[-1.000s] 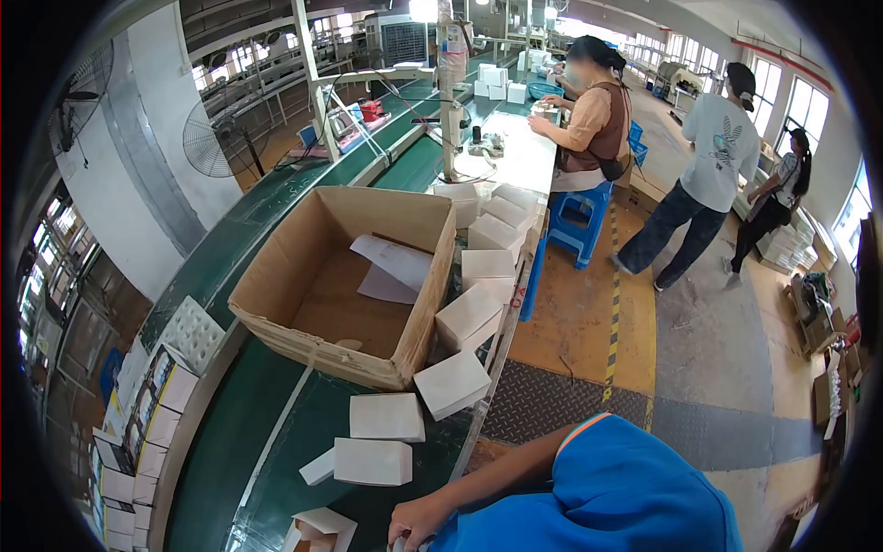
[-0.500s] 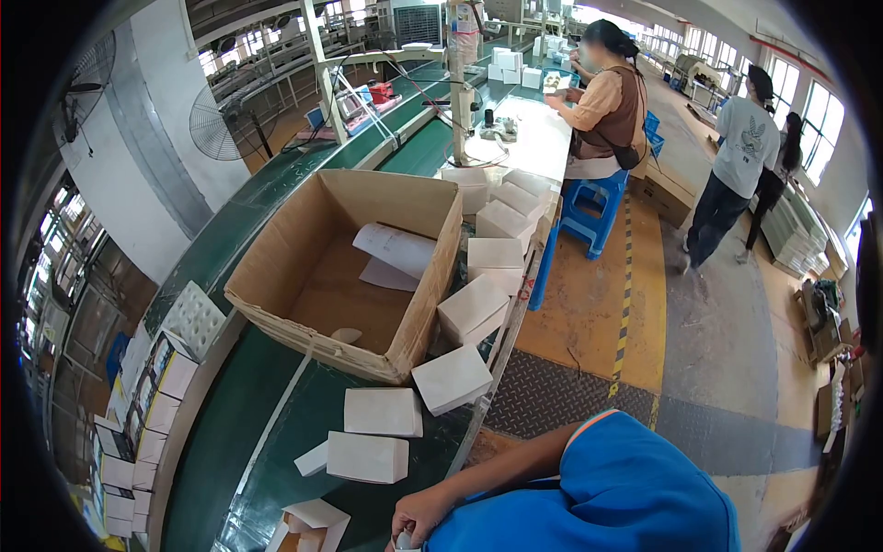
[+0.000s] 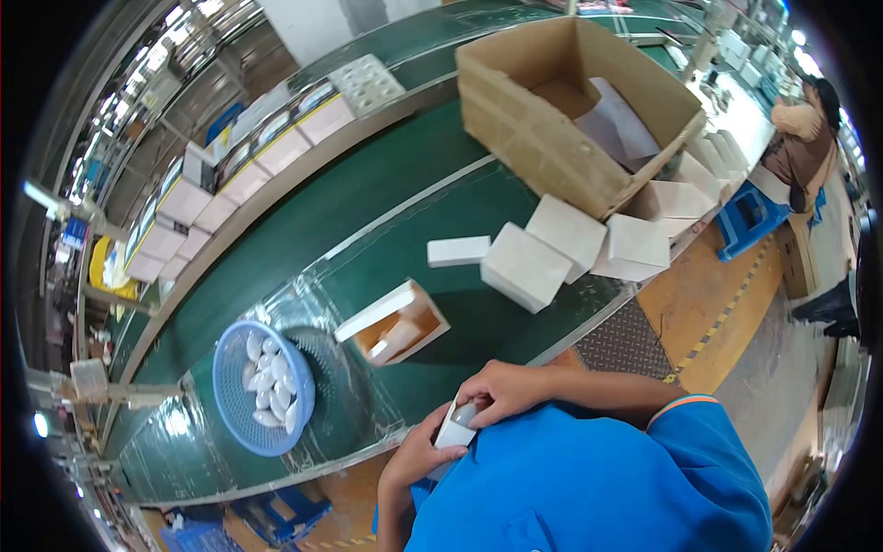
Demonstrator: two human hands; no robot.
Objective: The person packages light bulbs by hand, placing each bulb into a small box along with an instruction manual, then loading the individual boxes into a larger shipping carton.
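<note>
Close to my body, my left hand [image 3: 421,453] is wrapped round a small white carton [image 3: 454,432], its open end up. My right hand [image 3: 508,390] grips a smooth greyish-white rounded piece [image 3: 465,415] at the carton's opening; its lower part is hidden. Ahead on the green belt stands a larger open white box [image 3: 405,333] with small cartons inside. Left of it, a blue plastic basket [image 3: 219,391] holds several glossy white oval pieces [image 3: 272,379].
A small white carton [image 3: 458,251] lies near several closed white boxes [image 3: 526,267]. Behind them stands a big open cardboard box [image 3: 533,138] with papers inside. Printed boxes [image 3: 246,175] line the far side. A co-worker [image 3: 809,138] sits at the right beside a blue stool [image 3: 750,221].
My view has swung left and down, bringing the basket and my left hand into sight. Both hands now meet at the small carton in front of my body.
</note>
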